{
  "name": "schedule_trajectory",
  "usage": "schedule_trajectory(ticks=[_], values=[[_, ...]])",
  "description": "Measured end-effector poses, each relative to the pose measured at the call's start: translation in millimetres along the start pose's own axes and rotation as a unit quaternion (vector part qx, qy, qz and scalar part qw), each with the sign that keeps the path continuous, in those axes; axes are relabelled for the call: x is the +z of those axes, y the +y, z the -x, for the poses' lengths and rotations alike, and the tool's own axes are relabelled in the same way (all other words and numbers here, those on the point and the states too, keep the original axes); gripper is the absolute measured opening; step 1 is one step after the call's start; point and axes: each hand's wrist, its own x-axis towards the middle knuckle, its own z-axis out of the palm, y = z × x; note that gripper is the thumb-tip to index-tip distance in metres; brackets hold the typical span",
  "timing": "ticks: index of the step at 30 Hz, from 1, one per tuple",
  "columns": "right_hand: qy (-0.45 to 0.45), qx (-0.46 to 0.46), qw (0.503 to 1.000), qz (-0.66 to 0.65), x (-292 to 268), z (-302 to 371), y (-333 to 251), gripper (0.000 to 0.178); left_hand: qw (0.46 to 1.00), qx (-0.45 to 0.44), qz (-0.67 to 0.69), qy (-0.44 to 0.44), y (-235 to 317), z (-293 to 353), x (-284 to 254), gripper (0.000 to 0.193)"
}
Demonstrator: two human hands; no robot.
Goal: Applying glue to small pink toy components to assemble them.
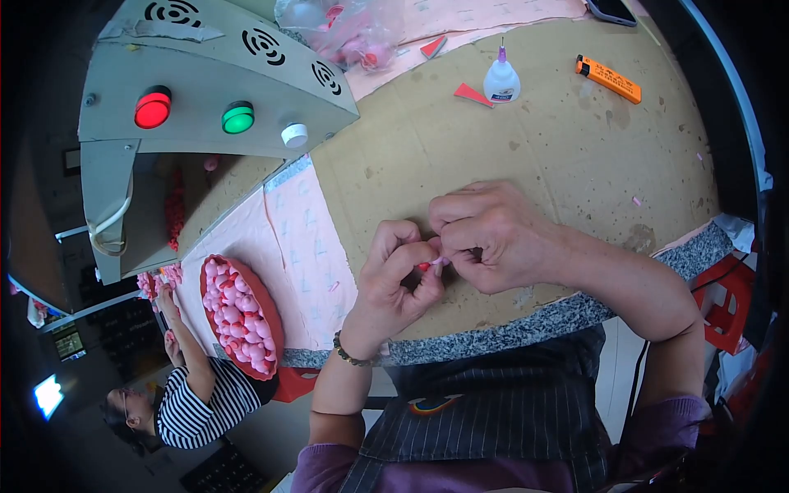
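Observation:
My left hand (396, 275), with a beaded bracelet at its wrist, is closed in a pinch over the brown board (394, 172). Between its fingertips shows a small pink and red piece (438, 261), mostly hidden by the fingers. My right hand (489, 234) meets it from the right, fingers curled and pinching at the pink end of the same piece. The piece is too covered to tell its kind. Beyond the hands, a small white squeeze bottle (502, 82) with a purple needle tip stands upright on the board.
An orange utility knife (608, 79) and red triangular pieces (472, 94) lie at the far side. A grey machine (193, 115) with red and green buttons rises at the left. A red basket (275, 316) holds many pink pieces. Behind it a person in stripes (205, 411) handles similar pieces.

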Motion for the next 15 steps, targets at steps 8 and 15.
schedule_trajectory(ticks=[8,15], values=[[0.028,-0.013,1.000,0.000,2.6,-1.2,-0.8,0.011,0.999,-0.007,0.048,0.022,-9.8,8.0,6.4,0.027],[0.043,-0.030,0.997,0.050,-1.3,-0.4,-4.2,0.010,0.985,-0.024,0.167,0.041,-9.7,16.4,11.3,0.056]])
